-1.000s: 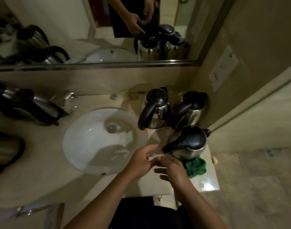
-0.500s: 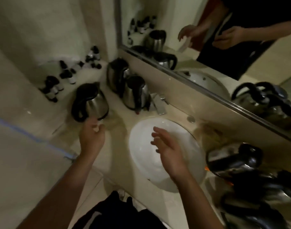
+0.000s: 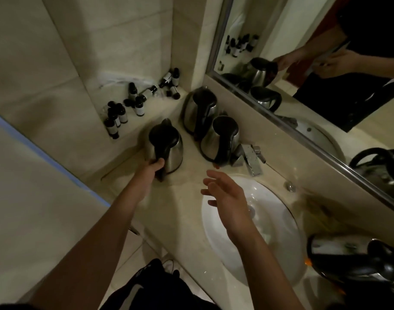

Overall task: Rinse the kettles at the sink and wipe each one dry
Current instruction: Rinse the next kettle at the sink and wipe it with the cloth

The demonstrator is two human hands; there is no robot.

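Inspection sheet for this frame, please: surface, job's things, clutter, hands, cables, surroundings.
Surface: beige stone counter with a white sink.
Job's things: nearest kettle upright, two more kettles behind it, another kettle right of the sink.
Clutter: small dark bottles in the corner.
Hands: left hand grips the nearest kettle's handle; right hand open above the sink.
Cables: nothing seen.
Surroundings: faucet, mirror, tiled wall.
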